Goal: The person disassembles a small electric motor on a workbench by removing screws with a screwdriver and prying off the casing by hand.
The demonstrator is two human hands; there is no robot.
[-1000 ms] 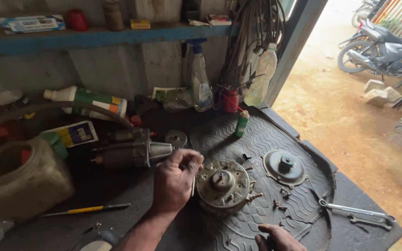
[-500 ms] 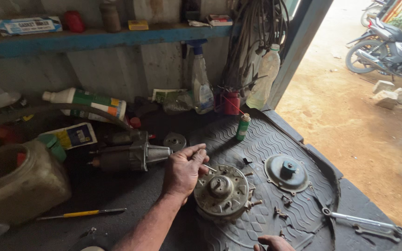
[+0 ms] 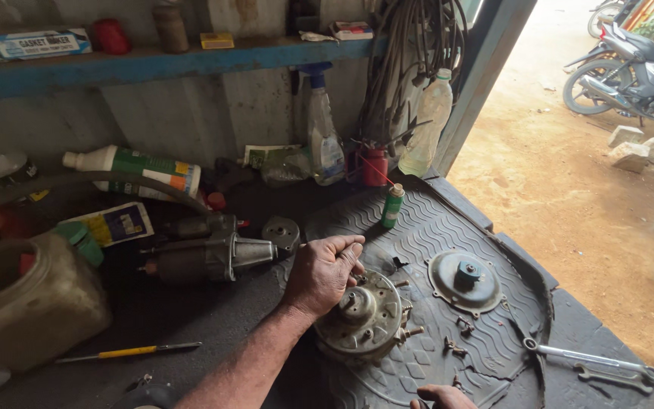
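Two hands seen | left hand point(image 3: 325, 271) curled, pinching a small part over round metal housing point(image 3: 361, 314) beneath its fingers on counter point(image 3: 191, 318) | right hand point(image 3: 440, 398) mostly hidden, grip unclear | housing likely heavy, rigid, greasy; best held by rim.

Under the left hand point(image 3: 321, 274) lies a dull grey, grease-darkened round metal housing point(image 3: 361, 316), resting on a dark grey rubber mat point(image 3: 433, 227) ribbed with wavy lines. Just beyond the hand stands a small green can point(image 3: 392, 206) with a red nozzle straw, and farther back a red can point(image 3: 375, 167) and a blue shelf point(image 3: 168, 60). Below and to the left of the hand lies a yellow-handled screwdriver point(image 3: 130, 351), and up to its left a white tube point(image 3: 134, 165) banded green and orange.
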